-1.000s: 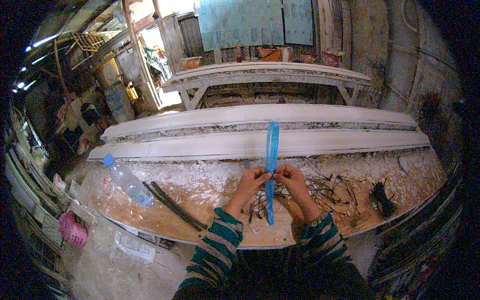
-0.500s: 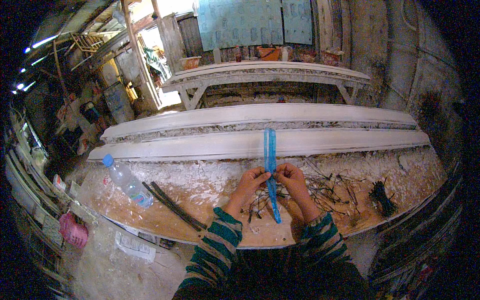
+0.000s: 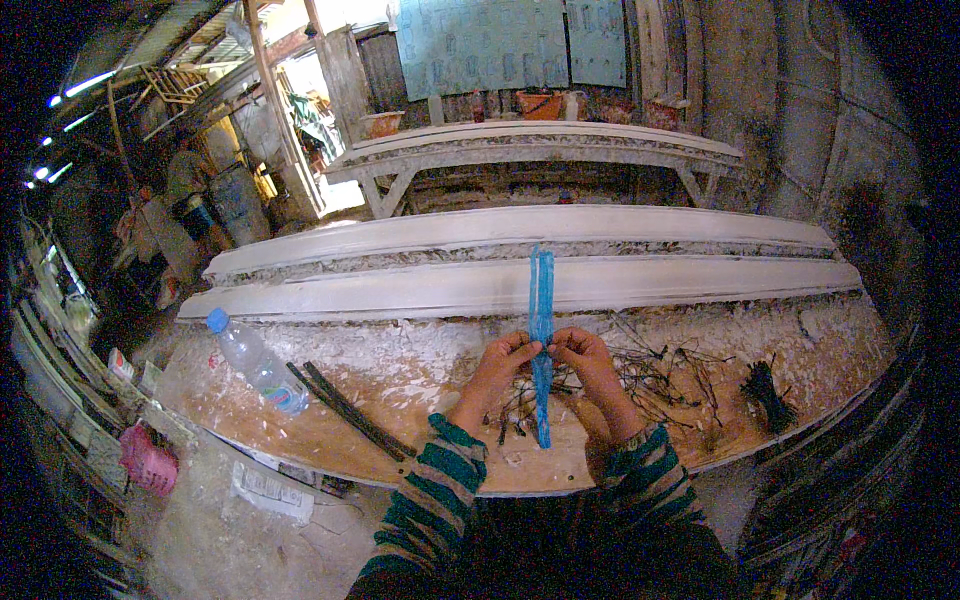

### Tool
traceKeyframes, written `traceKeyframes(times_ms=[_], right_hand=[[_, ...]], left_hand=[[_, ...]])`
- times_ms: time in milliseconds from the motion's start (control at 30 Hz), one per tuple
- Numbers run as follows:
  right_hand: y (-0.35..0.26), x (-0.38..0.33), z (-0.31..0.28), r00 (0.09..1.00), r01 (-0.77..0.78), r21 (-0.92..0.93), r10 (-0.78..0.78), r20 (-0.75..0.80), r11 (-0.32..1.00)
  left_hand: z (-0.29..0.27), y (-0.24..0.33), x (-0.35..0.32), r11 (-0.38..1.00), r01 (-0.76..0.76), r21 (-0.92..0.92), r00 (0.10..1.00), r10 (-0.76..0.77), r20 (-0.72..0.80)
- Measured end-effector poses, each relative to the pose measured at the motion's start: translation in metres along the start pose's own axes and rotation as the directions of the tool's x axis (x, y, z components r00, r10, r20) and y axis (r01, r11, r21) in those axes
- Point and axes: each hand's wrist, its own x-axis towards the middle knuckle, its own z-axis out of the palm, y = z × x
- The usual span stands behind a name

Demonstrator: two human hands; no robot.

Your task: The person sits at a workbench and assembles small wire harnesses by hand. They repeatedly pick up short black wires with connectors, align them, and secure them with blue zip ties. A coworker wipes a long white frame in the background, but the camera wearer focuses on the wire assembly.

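Observation:
A long blue strip (image 3: pixel 541 290), thin and slightly see-through like plastic or ribbon, is held upright over the workbench. My left hand (image 3: pixel 496 370) pinches it near its middle between thumb and fingertips. On the other side of the strip, the fingertips of my right hand (image 3: pixel 588 366) pinch it at about the same height. Above my fingers it splits into parallel bands; the narrower lower part hangs between my wrists. Under and beside my hands lie tangled dark wires or twigs (image 3: pixel 655 385). Both sleeves are striped green and tan.
On the bench (image 3: pixel 340 350) lie two long white mouldings (image 3: pixel 400 290), a blue-capped plastic bottle (image 3: pixel 255 362), dark thin rods (image 3: pixel 350 410) and a dark bundle (image 3: pixel 768 397). A pink container (image 3: pixel 150 460) stands at the lower left. Behind is another bench (image 3: pixel 450 150).
The blue strip has shifted slightly: its upper bands stand further apart and its lower end has swung a little left. Both hands stay pinched on it in nearly the same place.

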Motion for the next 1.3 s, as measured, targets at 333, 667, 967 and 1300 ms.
traceKeyframes(times_ms=[333, 667, 967, 1300], right_hand=[[-0.012, -0.004, 0.005, 0.998, -0.065, 0.062, 0.065, 0.006, 0.996], [-0.011, -0.004, 0.006, 1.000, -0.006, 0.009, 0.006, -0.004, 1.000], [0.003, 0.002, 0.000, 0.998, 0.029, 0.012, -0.029, -0.048, 1.000], [-0.006, -0.002, 0.008, 0.997, 0.074, 0.010, -0.073, -0.037, 0.997]], left_hand=[[-0.001, 0.001, 0.001, 0.990, -0.047, 0.136, 0.998, 0.051, -0.028], [-0.001, 0.003, 0.000, 0.988, -0.047, 0.148, 0.997, 0.056, -0.056], [0.001, -0.001, 0.001, 0.989, -0.038, 0.141, 0.999, 0.039, -0.009], [0.006, 0.011, -0.005, 0.930, -0.062, 0.363, 0.994, 0.091, -0.061]])
